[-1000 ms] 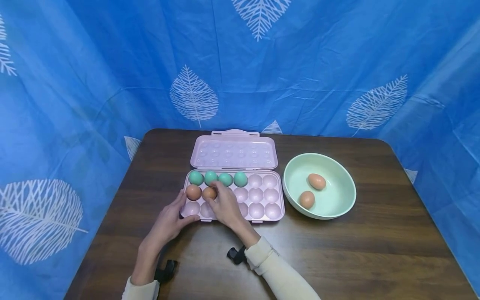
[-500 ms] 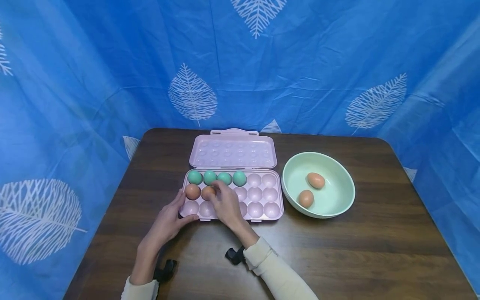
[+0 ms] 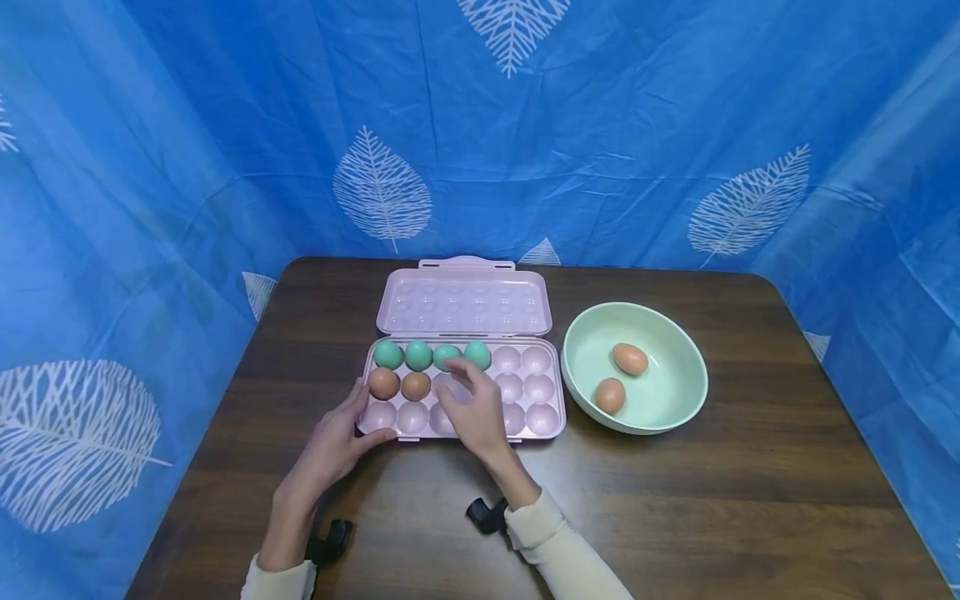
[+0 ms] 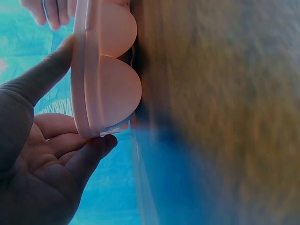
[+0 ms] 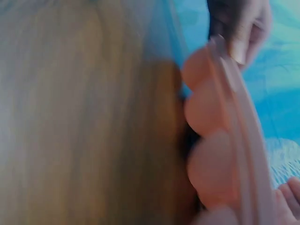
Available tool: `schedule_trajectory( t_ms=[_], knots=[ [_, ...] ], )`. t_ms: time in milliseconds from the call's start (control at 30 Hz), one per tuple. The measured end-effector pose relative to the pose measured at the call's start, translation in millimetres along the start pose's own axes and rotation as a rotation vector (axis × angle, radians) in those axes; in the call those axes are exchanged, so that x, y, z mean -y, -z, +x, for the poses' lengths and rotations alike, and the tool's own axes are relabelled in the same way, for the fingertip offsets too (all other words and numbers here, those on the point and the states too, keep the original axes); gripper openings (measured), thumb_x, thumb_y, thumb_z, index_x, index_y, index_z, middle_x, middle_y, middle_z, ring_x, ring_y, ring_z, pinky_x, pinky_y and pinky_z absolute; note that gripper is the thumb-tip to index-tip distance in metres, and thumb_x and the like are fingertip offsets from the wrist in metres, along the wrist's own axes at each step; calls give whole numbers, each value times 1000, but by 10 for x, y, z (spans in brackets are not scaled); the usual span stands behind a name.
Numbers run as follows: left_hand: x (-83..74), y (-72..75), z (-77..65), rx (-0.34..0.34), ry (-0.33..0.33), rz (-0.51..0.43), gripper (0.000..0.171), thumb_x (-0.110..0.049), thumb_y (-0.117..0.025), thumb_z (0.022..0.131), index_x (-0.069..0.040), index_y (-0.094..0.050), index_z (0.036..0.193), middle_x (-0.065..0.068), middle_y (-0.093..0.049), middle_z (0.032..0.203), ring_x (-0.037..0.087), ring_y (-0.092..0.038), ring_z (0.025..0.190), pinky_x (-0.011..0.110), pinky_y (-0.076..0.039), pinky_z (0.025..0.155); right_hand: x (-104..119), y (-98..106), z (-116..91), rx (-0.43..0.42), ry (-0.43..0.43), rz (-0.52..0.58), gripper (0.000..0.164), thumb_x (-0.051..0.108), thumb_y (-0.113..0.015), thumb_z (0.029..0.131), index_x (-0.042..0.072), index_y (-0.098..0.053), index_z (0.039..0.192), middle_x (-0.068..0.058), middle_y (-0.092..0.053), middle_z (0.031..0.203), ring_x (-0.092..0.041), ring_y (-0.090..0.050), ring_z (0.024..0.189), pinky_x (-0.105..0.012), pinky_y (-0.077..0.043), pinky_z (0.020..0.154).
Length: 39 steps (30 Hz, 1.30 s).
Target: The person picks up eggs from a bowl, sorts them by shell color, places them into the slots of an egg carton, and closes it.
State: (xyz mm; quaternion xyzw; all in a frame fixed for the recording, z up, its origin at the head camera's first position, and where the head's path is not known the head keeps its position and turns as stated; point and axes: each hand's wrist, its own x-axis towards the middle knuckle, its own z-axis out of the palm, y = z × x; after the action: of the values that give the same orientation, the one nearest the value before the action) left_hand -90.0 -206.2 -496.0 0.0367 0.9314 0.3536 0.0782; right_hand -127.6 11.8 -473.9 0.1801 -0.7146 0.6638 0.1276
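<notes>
A pink egg box (image 3: 539, 388) lies on the table with its lid (image 3: 465, 302) folded back. Several green eggs (image 3: 417, 355) fill the left part of its back row. Two brown eggs, one at the left end (image 3: 384, 384) and its neighbour (image 3: 416, 386), sit in the middle row. My left hand (image 3: 330, 446) grips the box's front left corner, thumb along the front edge and fingers at the side; the left wrist view shows its rounded cups (image 4: 119, 91) from beside. Over the middle cups hovers my right hand (image 3: 480, 417), fingers parted and holding nothing.
To the right of the box stands a pale green bowl (image 3: 678, 333) with two brown eggs, one farther back (image 3: 630, 358) and one nearer (image 3: 611, 396). The dark wooden table (image 3: 750, 467) backs onto a blue curtain (image 3: 570, 125) with white leaf prints.
My right hand has let go of the second brown egg in the middle row and moved right, its fingers parting. My left hand keeps its place at the corner.
</notes>
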Motion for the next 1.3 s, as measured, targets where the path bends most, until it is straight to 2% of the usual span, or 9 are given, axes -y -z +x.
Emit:
schedule_trajectory(
  t_ms=[33, 267, 533, 733, 900, 1100, 1300],
  knots=[
    [-1, 4, -1, 2, 0, -2, 95, -40, -76, 86, -1, -24, 154, 23, -17, 160, 43, -25, 142, 57, -30, 109, 85, 50, 4, 15, -9, 4, 32, -18, -64, 80, -20, -59, 112, -35, -62, 110, -52, -59, 107, -54, -49, 95],
    [-13, 35, -5, 13, 8, -9, 94, -40, -75, 87, -1, -23, 155, 21, -15, 161, 42, -23, 144, 57, -28, 109, 169, 318, -1, 38, -78, 1, 39, -18, -66, 79, -19, -58, 117, -36, -59, 117, -51, -55, 115, -54, -45, 99],
    [-30, 48, 5, 25, 20, -17, 95, -41, -75, 87, -3, -22, 156, 20, -14, 161, 42, -22, 144, 57, -28, 109, 213, 635, -28, -15, -69, -27, 41, -17, -69, 80, -20, -57, 119, -35, -60, 118, -51, -57, 113, -52, -47, 99],
    [-40, 67, 5, 25, 24, -13, 95, -39, -75, 87, -2, -22, 155, 21, -15, 161, 43, -23, 143, 57, -28, 109, 263, 978, -16, -87, -135, -86, 44, -14, -71, 81, -18, -56, 123, -32, -60, 122, -46, -56, 118, -47, -42, 105],
    [-48, 67, 9, 27, 20, -17, 95, -40, -75, 86, -2, -22, 155, 21, -15, 161, 43, -23, 143, 57, -29, 109, 155, 1266, -26, -144, -134, -101, 46, -17, -71, 80, -20, -55, 122, -34, -59, 122, -46, -54, 119, -44, -42, 105],
    [-38, 50, 17, 24, 19, -27, 96, -42, -75, 86, -1, -22, 155, 23, -15, 161, 43, -23, 143, 57, -28, 109, -47, 1606, -67, -191, -189, -186, 46, -8, -76, 81, -11, -59, 124, -28, -60, 125, -40, -56, 120, -33, -44, 103],
    [-23, 48, 15, 22, 14, -31, 96, -41, -75, 86, 0, -22, 155, 22, -15, 161, 43, -23, 143, 57, -27, 110, -34, 1964, -86, -183, -287, -309, 47, 1, -76, 85, -10, -59, 127, -25, -60, 127, -37, -56, 121, -39, -42, 106]
  ],
)
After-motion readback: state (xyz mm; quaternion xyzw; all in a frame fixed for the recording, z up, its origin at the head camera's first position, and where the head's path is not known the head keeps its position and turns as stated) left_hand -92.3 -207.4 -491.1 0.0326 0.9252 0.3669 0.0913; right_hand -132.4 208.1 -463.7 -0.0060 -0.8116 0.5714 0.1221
